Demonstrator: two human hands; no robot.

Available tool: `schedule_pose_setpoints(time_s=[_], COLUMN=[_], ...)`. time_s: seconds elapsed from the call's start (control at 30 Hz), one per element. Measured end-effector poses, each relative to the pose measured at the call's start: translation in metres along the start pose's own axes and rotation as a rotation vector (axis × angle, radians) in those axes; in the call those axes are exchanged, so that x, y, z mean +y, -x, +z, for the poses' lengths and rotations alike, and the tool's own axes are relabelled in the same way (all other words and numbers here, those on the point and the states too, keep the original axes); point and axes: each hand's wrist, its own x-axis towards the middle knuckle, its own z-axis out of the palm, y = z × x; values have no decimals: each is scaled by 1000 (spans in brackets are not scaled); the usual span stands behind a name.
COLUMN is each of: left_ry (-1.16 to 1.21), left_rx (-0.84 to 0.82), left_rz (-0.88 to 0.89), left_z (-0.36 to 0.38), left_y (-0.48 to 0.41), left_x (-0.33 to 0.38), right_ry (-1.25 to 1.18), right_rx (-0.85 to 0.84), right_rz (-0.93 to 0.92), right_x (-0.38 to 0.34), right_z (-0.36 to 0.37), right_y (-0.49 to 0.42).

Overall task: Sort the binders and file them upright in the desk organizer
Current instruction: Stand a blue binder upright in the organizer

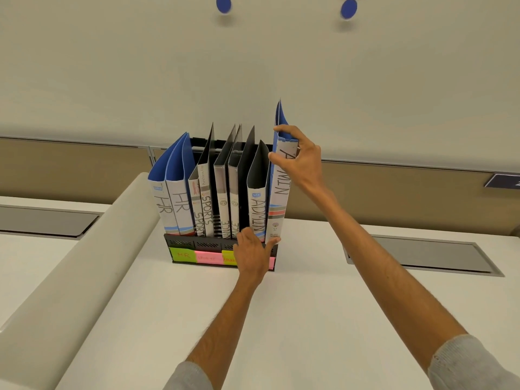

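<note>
A black desk organizer point(194, 244) stands on the white desk with coloured slot labels along its front. Several binders stand upright in it: two marked HR point(171, 204), two marked SPORTS point(206, 209), two with spines ending in "NCE" point(229, 204) and one marked ADMIN point(257, 209). My right hand point(299, 159) grips the top of a blue ADMIN binder point(280, 192) that stands upright at the organizer's right end, its foot at the front rim. My left hand point(253, 253) rests on the organizer's front right, thumb against that binder's lower edge.
The white desk point(309, 319) runs toward me, with a raised rounded divider point(84, 271) at the left. Grey recessed panels sit at the right point(422, 256) and far left. A pale wall with two blue dots rises behind the organizer.
</note>
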Motion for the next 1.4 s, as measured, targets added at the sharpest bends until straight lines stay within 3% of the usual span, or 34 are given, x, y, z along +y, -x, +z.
schedule_pose_setpoints(time_s=[0.57, 1.0, 1.27, 1.4], left_ry=[213, -29, 137, 71], left_rx=[99, 69, 70, 13], left_rz=[-56, 69, 4, 9], left_z=[12, 5, 12, 6], left_y=[11, -11, 7, 4], left_x=[3, -6, 2, 2], right_ry=[-42, -137, -161, -164], right_rx=[216, 347, 415, 397], right_rz=[-57, -27, -66, -87], right_x=[1, 14, 21, 22], right_z=[9, -1, -1, 4], right_y=[9, 16, 12, 10])
